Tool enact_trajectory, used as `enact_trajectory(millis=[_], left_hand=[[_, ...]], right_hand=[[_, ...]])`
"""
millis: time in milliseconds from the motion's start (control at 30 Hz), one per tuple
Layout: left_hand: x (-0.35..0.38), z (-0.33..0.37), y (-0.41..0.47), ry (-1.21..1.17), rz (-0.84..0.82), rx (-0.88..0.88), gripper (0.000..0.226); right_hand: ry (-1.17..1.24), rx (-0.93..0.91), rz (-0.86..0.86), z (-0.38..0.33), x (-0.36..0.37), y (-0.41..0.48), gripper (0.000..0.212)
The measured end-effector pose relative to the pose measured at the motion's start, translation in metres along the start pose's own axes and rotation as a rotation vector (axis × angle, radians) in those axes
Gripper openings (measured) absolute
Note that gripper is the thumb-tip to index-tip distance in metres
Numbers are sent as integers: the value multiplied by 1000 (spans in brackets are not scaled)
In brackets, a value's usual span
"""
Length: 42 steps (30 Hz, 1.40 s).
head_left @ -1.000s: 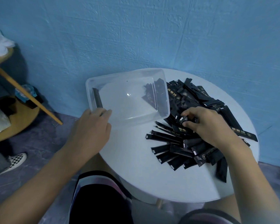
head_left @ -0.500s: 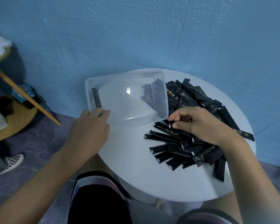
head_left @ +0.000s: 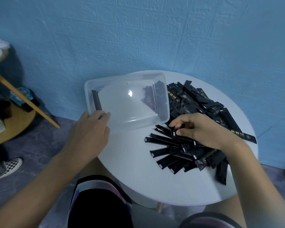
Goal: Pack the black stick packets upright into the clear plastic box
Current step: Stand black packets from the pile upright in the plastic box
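At the left edge of the frame a wooden stand point(head_left: 15, 122) is cut off, so you see only part of its shelves (the white things on top are too blurred to name). Below it, at lower left, one checkered shoe point(head_left: 11, 165) shows; its wearer is out of frame.

Your left hand point(head_left: 89, 134) sits at the near left corner of the clear plastic box point(head_left: 122, 106). The fingers are curled over the rim and hold it, and the thumb is hidden behind the hand. The box stands left of centre on the white round table point(head_left: 130, 162). Inside it is one upright packet point(head_left: 96, 102), leaning against the left wall. Dark shapes show through the box's right wall, and you cannot tell whether they lie inside or behind it.

Right of centre, your right hand point(head_left: 206, 130) rests on the pile of black stick packets point(head_left: 202, 106). Thumb and forefinger are drawn narrow on the white-tipped end of a pinched packet point(head_left: 163, 129), and the other fingers curl under, out of sight. The pile covers the right half of the table and touches the box's right wall. The packets overlap too much for a true count, though about ten ends fan out along the near edge. Several carry gold print and a round gold emblem, too small to read.
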<state>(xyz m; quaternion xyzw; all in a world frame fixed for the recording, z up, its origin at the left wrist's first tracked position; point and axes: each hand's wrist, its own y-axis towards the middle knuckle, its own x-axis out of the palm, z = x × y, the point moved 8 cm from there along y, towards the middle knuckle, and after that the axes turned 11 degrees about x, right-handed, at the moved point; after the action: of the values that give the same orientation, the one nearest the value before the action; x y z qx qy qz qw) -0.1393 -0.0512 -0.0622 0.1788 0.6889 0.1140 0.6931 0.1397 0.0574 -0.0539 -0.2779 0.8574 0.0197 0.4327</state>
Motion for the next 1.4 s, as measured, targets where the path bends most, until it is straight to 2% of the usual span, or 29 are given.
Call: enact_trajectory(millis=[333,500,667,800,933,1067,1133,1267,1400], left_hand=[[1,1,-1,11,-12,15,41],[0,1,-1,21,-11,14,41],[1,3,-3,30,0,37,42],[2,4,-4,22,12,28,43],[2,7,-6,25,6,27,44],[-3,14,-8,30,-26,-23,45],[-6,21,-10,32,-30,-16,44],[-5,24,-12,5,-46,-9,44],[-4,25,-11,10,-36,26,42]], right_hand=[[33,-18,-116,0,5,5,22],[108,-50,-109,-8,4,7,27],[217,-122,-55,-32,-6,10,16],[368,-239,20,-67,-19,4,18],[675,-348,188,-106,-33,3,19],[869,-356,256,-135,-16,25,21],[786,-338,339,-141,3,38,22],[405,-286,532,-144,41,47,16],[248,-250,494,-141,66,57,23]])
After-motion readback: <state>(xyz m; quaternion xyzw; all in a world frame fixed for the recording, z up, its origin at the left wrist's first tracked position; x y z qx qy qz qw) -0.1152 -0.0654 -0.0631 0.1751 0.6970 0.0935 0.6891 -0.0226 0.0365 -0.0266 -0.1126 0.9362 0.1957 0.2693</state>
